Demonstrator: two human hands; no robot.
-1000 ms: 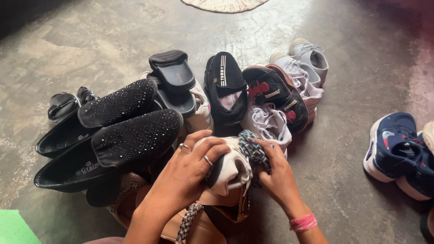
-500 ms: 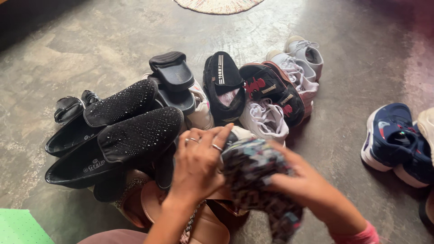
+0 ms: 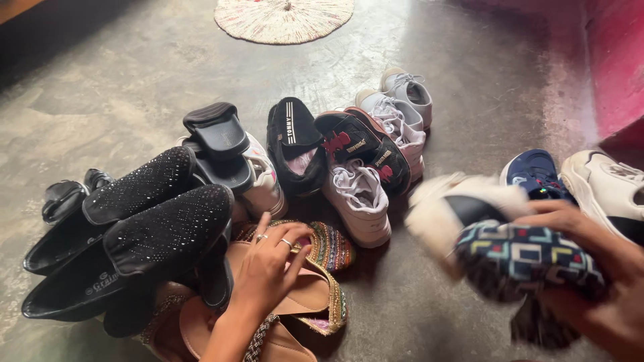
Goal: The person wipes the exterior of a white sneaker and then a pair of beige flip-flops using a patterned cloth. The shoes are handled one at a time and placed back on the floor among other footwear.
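My right hand (image 3: 604, 275) grips a white shoe (image 3: 446, 214) with a multicoloured patterned upper (image 3: 523, 258), held above the floor at the right; it is motion-blurred. My left hand (image 3: 268, 265), with rings on two fingers, lies with fingers apart on a tan sandal (image 3: 305, 302) beside an embroidered sandal (image 3: 329, 245). Just left of that hand sits a pair of black studded shoes (image 3: 161, 228).
A pile on the concrete floor holds black slides (image 3: 218, 134), a black slipper (image 3: 295, 141), a white sneaker (image 3: 359, 198), black-and-red shoes (image 3: 365, 144) and pale sneakers (image 3: 402, 100). A navy sneaker (image 3: 537, 174) and white sneaker (image 3: 607, 188) lie right. A round woven mat (image 3: 285, 17) lies far back.
My right hand has carried the white patterned shoe off the pile to the right. My left hand let go of it and dropped onto the sandals. The view has shifted right.
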